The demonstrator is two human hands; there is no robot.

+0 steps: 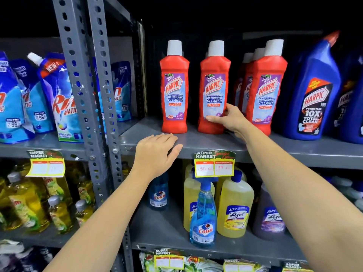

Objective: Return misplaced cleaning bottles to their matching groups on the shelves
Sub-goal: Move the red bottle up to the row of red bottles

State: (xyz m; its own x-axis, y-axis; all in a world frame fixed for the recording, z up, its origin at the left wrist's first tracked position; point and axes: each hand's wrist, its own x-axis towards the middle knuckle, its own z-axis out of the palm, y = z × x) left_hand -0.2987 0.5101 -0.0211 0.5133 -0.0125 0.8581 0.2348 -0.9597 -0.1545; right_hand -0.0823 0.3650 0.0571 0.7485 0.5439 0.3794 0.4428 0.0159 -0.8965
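Red Harpic bathroom cleaner bottles with white caps stand on the grey upper shelf (196, 141). One stands alone at the left (174, 87). My right hand (228, 117) grips the lower part of the middle red bottle (214, 85), which stands upright on the shelf. More red bottles (266, 89) are grouped to its right, one behind another. My left hand (156, 152) hovers at the shelf's front edge, fingers apart, holding nothing, just below the left bottle.
Blue Harpic bottles (314, 91) stand at the far right. Rin pouches (59, 99) fill the left bay behind a grey upright (88, 95). Below are a blue Colin spray (203, 214), yellow Lizol bottles (235, 209), a purple Lizol bottle (269, 214), yellow dish-liquid bottles (29, 203) and price tags (214, 163).
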